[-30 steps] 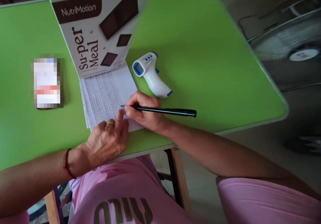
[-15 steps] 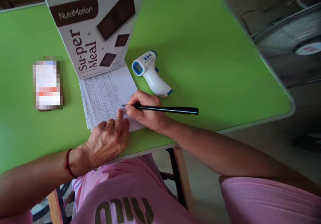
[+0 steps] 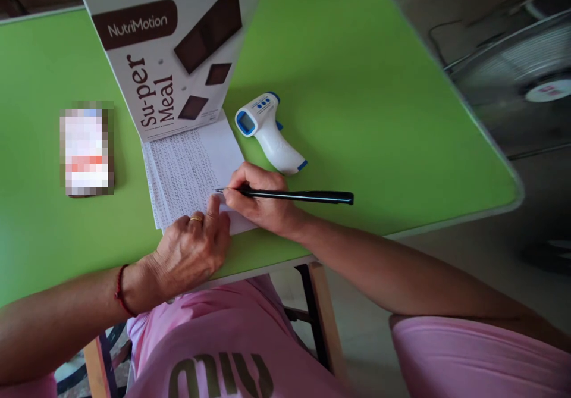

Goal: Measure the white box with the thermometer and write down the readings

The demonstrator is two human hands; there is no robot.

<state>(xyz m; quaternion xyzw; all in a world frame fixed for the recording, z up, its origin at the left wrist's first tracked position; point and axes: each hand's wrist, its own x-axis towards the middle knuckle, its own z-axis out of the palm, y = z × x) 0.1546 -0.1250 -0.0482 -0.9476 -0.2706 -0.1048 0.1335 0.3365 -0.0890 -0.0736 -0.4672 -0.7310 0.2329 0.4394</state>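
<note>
Between the fingers of my right hand (image 3: 261,199) is a black pen (image 3: 307,196), its tip at the edge of the handwritten lines. Beneath it lies a small stack of paper sheets (image 3: 227,148), densely covered in rows of handwriting on the left and blank on the right. My left hand (image 3: 196,243) rests on the lower edge of the sheets, index finger stretched out close to the pen tip and the other fingers partly bent. It holds nothing that I can see. A white and blue infrared thermometer (image 3: 276,139) lies just beyond my right hand.
A white and brown NutriMotion box (image 3: 156,65) stands at the top of the sheets, covering their far end. To the left lies a phone (image 3: 87,151), its screen blurred out. All rest on a green table (image 3: 379,118). A fan (image 3: 535,71) stands past the right edge.
My hands keep nearly the same pose, and the pen tip has shifted very slightly down and left. The view has moved a little; the objects on the table stay put.
</note>
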